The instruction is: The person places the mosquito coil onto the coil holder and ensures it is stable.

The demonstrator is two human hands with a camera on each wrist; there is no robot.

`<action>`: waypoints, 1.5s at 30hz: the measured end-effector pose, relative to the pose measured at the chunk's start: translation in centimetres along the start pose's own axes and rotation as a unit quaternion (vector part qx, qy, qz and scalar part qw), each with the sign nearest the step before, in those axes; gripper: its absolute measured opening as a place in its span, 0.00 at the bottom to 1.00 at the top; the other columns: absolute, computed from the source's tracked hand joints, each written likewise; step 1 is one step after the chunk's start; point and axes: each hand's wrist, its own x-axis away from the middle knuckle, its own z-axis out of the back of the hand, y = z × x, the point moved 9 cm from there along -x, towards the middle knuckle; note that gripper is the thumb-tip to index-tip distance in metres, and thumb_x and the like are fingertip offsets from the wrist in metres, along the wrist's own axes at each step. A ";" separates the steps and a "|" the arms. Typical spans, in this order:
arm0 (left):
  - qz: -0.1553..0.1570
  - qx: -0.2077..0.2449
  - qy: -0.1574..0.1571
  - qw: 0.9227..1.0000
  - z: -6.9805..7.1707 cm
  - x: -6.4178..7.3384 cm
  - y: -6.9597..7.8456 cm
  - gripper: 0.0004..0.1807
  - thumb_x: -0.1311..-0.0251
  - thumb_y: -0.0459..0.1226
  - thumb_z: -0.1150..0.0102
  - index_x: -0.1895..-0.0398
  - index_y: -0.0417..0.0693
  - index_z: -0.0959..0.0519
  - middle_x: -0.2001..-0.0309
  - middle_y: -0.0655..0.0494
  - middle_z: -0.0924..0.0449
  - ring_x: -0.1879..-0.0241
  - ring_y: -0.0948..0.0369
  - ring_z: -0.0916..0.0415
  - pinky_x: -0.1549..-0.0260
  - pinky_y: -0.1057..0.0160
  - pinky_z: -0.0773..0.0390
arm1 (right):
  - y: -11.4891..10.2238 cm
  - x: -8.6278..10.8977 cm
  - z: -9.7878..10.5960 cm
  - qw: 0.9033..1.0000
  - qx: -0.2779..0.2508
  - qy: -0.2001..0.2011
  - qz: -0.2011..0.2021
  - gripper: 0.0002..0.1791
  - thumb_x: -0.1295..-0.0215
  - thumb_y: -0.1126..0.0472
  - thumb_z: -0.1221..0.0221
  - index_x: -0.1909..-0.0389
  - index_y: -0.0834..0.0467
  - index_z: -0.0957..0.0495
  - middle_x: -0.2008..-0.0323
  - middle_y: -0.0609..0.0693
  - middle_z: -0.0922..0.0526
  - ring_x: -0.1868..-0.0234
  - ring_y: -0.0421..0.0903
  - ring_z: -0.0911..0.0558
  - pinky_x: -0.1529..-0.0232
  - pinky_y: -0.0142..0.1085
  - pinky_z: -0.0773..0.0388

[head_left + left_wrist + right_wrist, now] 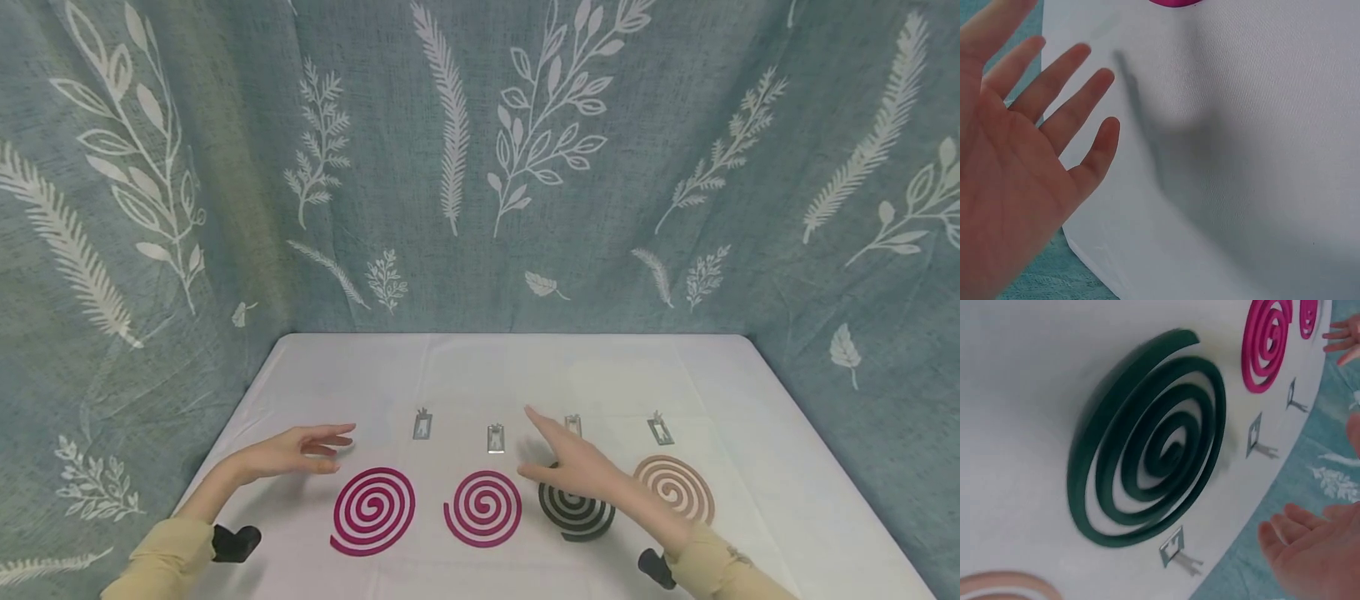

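My left hand (300, 450) hovers over the table's left side, fingers extended and holding nothing. Close to it lies a magenta mosquito coil (372, 507). A second magenta mosquito coil (483, 504) is at the middle. Above the dark green mosquito coil (1079, 475), my right hand (573, 462) reaches forward with its fingers spread, partly covering that coil in the head view. The right wrist view shows this palm (1316, 556) with nothing in it. A tan mosquito coil (670, 496) lies beside the right forearm.
Behind the coils is a row of small metal coil stands, among them one at the left (415, 427), one at the middle (489, 440) and one at the right (654, 432). A white cloth (360, 367) covers the table. Blue-green leaf-patterned curtains (480, 275) surround it.
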 end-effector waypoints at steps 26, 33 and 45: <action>-0.013 0.032 -0.057 0.998 -1.8 -1.0 -1.3 0.29 0.42 0.32 0.39 0.40 0.26 0.33 0.50 0.33 0.23 0.54 0.59 0.21 0.59 0.73 0.23 | -3.9 -3.3 -5.1 0.994 -0.065 -0.066 0.050 0.37 0.39 0.49 0.39 0.33 0.61 0.37 0.35 0.55 0.30 0.36 0.52 0.29 0.38 0.46 0.29; 0.000 0.044 -0.057 0.997 -1.9 -1.3 -1.9 0.26 0.44 0.30 0.39 0.44 0.24 0.31 0.58 0.37 0.21 0.63 0.63 0.23 0.65 0.71 0.23 | -4.9 -3.8 -6.1 0.993 -0.066 -0.069 0.070 0.33 0.39 0.53 0.38 0.36 0.63 0.34 0.38 0.55 0.26 0.37 0.53 0.27 0.40 0.43 0.27; -0.021 0.038 -0.071 0.997 -2.4 -1.4 -2.2 0.25 0.48 0.29 0.35 0.48 0.25 0.29 0.65 0.45 0.23 0.73 0.68 0.28 0.70 0.72 0.25 | -6.4 -4.8 -7.9 0.995 -0.052 -0.072 0.053 0.31 0.43 0.55 0.35 0.39 0.59 0.28 0.42 0.51 0.22 0.41 0.47 0.24 0.43 0.33 0.26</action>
